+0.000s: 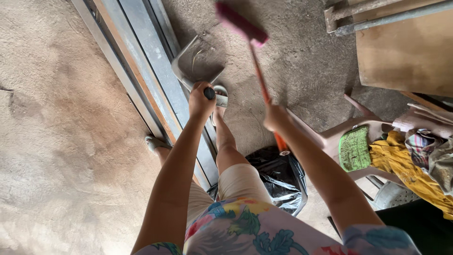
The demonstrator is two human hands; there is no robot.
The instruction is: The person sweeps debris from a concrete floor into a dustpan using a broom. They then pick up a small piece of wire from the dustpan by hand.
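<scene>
My left hand (200, 100) is closed around the dark handle end of a grey metal dustpan (198, 60), which rests on the concrete floor just right of the door track. A broom's orange handle (260, 78) is gripped by my right hand (275, 116). Its pink brush head (241, 23) hovers over the floor just beyond the dustpan's far right corner. My two feet in sandals stand on either side of the track, one (220, 96) right behind the dustpan.
A metal sliding-door track (141, 61) runs diagonally across the floor. A black plastic bag (279, 175) lies by my right leg. At the right stands a pink plastic chair (358, 127) heaped with green and yellow cloths. A wooden board (406, 52) lies at the top right.
</scene>
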